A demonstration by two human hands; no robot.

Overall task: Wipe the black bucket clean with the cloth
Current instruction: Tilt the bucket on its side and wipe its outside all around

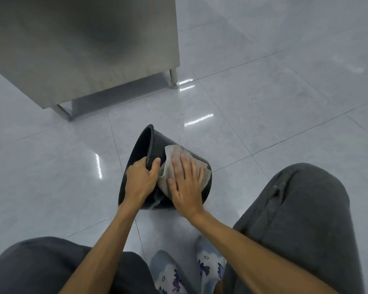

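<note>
Here both hands work: left (139, 180) grips bucket (155, 143) rim, right (186, 183) flattens cloth (174, 152).

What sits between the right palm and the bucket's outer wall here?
The cloth: the right hand presses it flat against the black bucket, which the left hand grips at the rim. Head view shows this.

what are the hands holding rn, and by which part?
Left hand grips the black bucket by its rim, fingers curled over the edge. Right hand lies flat, pressing the cloth on the bucket's outer wall, not gripping.
</note>
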